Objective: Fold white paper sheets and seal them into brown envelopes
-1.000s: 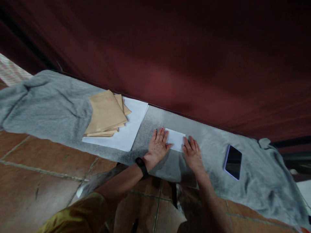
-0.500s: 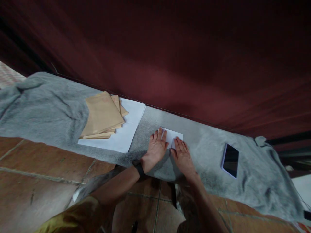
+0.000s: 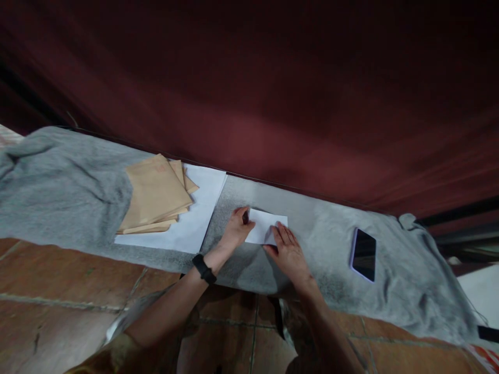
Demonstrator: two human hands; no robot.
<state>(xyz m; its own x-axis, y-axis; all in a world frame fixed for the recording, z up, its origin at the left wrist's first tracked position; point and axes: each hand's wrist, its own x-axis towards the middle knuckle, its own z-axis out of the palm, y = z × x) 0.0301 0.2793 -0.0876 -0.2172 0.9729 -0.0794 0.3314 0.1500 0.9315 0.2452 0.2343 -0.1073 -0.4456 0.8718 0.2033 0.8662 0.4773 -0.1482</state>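
Observation:
A small white folded sheet of paper (image 3: 262, 223) lies on the grey cloth in front of me. At its left edge is my left hand (image 3: 235, 227), fingers curled and thumb on the edge, in a grip on the paper; the fingertips are partly hidden. My right hand (image 3: 287, 248) rests on the paper's lower right corner with its fingers stretched out flat. To the left, a pile of brown paper envelopes (image 3: 156, 192) sits on larger white sheets of paper (image 3: 206, 195).
A grey cloth (image 3: 319, 244) covers the long narrow bench. On its right part lies a phone (image 3: 364, 254) with a purple edge. A dark red curtain (image 3: 249, 114) hangs along the far side. Below is a tiled floor (image 3: 70, 280).
My left hand has moved off the paper's top to its left edge and its fingers have curled. My right hand stays on the right part. The view has shifted slightly.

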